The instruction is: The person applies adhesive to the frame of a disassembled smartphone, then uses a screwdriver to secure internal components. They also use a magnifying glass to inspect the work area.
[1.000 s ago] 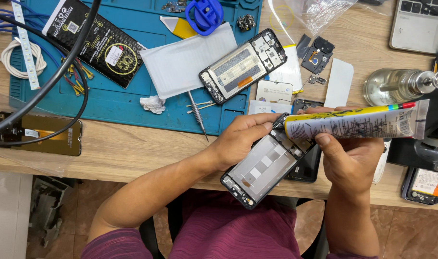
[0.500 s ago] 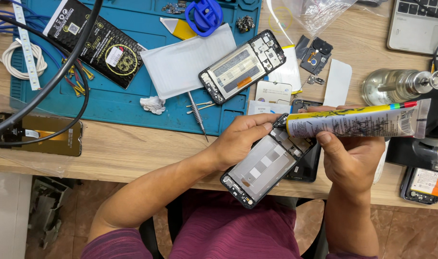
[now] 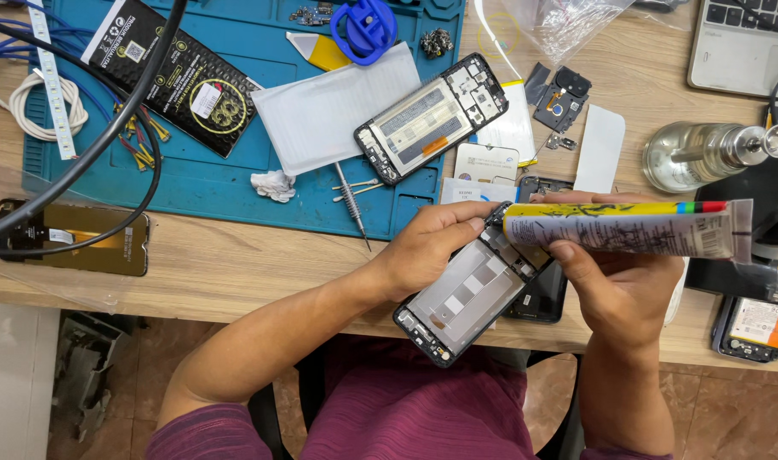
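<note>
My left hand (image 3: 430, 247) grips the upper edge of a black phone frame (image 3: 461, 300) with a grey inner plate, held tilted over the table's front edge. My right hand (image 3: 621, 288) holds a long glue tube (image 3: 628, 230), yellow on top with a printed white side, lying horizontally. The tube's black nozzle touches the frame's top corner beside my left fingertips. A dark phone part (image 3: 542, 294) lies under the frame and my right hand.
A blue work mat (image 3: 210, 183) carries a second opened phone frame (image 3: 432, 119), white sheet (image 3: 338, 106), screwdriver (image 3: 351, 204), blue suction cup (image 3: 365, 25) and black box (image 3: 180, 72). A glass bottle (image 3: 704, 153), laptop (image 3: 743, 47), cables (image 3: 91, 162) and more phones (image 3: 751, 324) surround.
Both hands, the frame and the tube stay almost still; the tube has only shifted very slightly.
</note>
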